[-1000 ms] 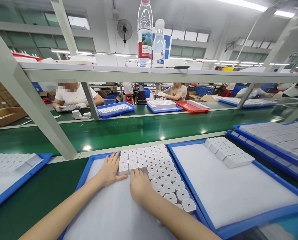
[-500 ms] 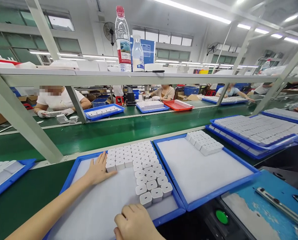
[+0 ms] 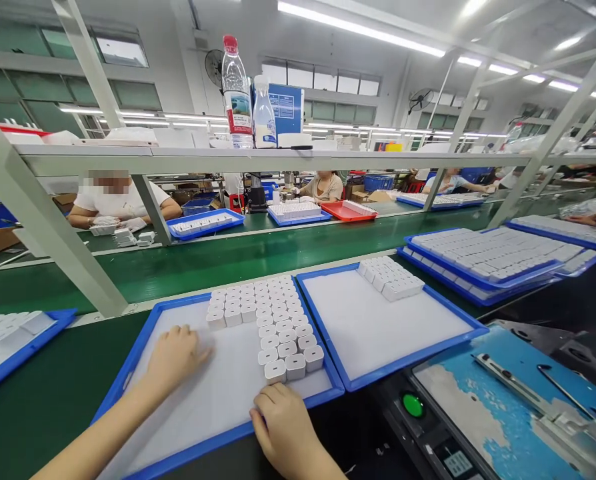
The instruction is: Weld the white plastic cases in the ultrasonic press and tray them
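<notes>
A blue tray (image 3: 339, 387) lined with white foam lies in front of me. Several white cube-shaped chargers (image 3: 273, 313) stand in rows on its far and right parts. My left hand (image 3: 175, 357) rests palm down on the bare foam, just left of the chargers, with its fingers loosely spread. At the tray's near rim, just below the nearest chargers, my right hand (image 3: 283, 427) has its fingers curled over the edge.
A second blue tray (image 3: 471, 327) to the right holds a small block of chargers (image 3: 391, 279). Stacked full trays (image 3: 483, 257) lie beyond it. A green button (image 3: 413, 405) and a blue fixture plate (image 3: 503, 400) sit at the near right. A green conveyor (image 3: 258, 257) and a shelf with bottles (image 3: 237, 93) lie ahead, with people working opposite.
My right hand left the charger rows and drew back to the tray's near rim. My left hand slid away from the chargers onto bare foam. The view swung to the right.
</notes>
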